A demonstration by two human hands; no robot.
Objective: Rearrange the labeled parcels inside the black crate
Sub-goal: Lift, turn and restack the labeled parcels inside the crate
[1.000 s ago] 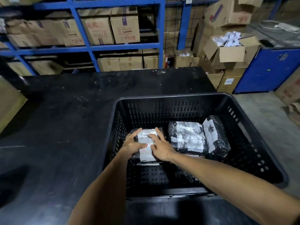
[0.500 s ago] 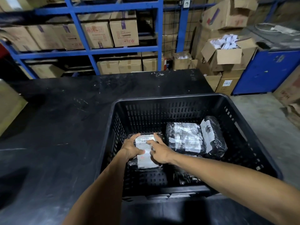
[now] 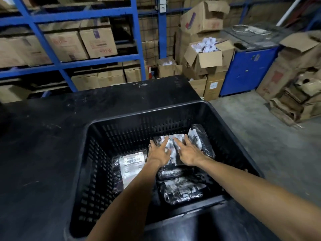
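Observation:
The black crate (image 3: 121, 120) stands on a black table and holds several black-wrapped parcels with white labels. A barcode-labelled parcel (image 3: 131, 161) lies flat at the crate's left. In the middle a parcel (image 3: 171, 142) lies under both hands: my left hand (image 3: 159, 152) and my right hand (image 3: 186, 150) rest on it with fingers spread, gripping nothing. Against the right wall leans a tilted parcel (image 3: 202, 140). Two more parcels (image 3: 180, 188) lie near the crate's front, partly behind my forearms.
The black table (image 3: 43, 145) stretches to the left and behind the crate. Blue shelving (image 3: 97, 16) with cardboard boxes fills the back. An open box of white packets (image 3: 206, 53), a blue cabinet (image 3: 250, 68) and flattened cartons (image 3: 295, 101) stand on the concrete floor at right.
Both hands let go of the barcode-labelled parcel at the left and moved right and farther in, onto the middle parcel. The camera shifted closer over the crate.

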